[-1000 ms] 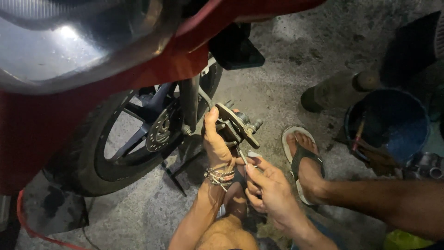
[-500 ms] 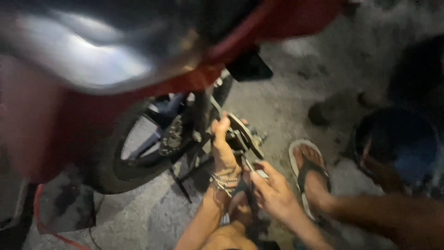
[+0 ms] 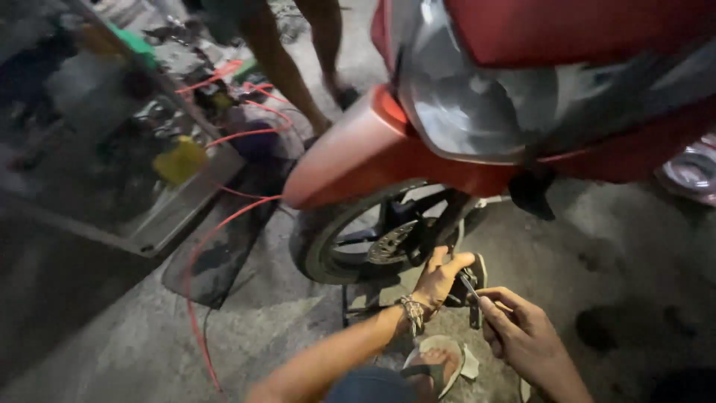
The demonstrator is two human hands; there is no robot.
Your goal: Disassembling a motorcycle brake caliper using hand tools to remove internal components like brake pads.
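Head view: the left hand (image 3: pixel 438 277) curls its fingers around the dark brake caliper (image 3: pixel 468 287) beside the front wheel (image 3: pixel 350 242), thumb up against the fork. The right hand (image 3: pixel 522 332) pinches a thin metal tool (image 3: pixel 470 286) whose tip meets the caliper. A beaded bracelet (image 3: pixel 411 312) circles the left wrist. Above hangs the red fender (image 3: pixel 358 160); a red hose (image 3: pixel 216 239) trails over the concrete floor (image 3: pixel 619 246).

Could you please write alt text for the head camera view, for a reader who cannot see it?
A person's left hand grips a part beside a red motorbike's front wheel while the right hand holds a slim tool to it. A red hose trails across the concrete floor.
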